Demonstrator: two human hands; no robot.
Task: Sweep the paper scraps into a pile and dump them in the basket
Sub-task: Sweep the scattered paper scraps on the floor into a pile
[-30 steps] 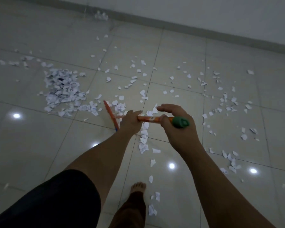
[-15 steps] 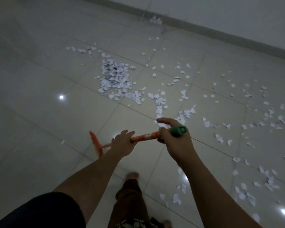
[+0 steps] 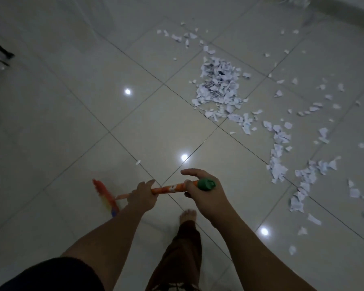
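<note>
An orange broom handle (image 3: 169,189) with a green end cap (image 3: 206,184) runs across the lower middle of the view. My left hand (image 3: 142,196) grips the handle lower down, and my right hand (image 3: 202,194) grips it just below the cap. The orange broom head (image 3: 105,196) sits on bare floor at the lower left, blurred. A dense pile of white paper scraps (image 3: 218,85) lies at the upper right, well away from the broom head. A trail of scattered scraps (image 3: 280,156) stretches down the right side. No basket is in view.
The floor is glossy grey tile (image 3: 72,101) with bright light reflections. A dark furniture leg (image 3: 0,49) stands at the far left edge. My bare foot (image 3: 188,215) and brown trouser leg are below my hands. A wall base runs along the top right corner.
The view has swung left, so the scrap pile now sits at the upper right. The broom head has moved left and away from the scraps onto bare tile. Both hands kept their hold.
</note>
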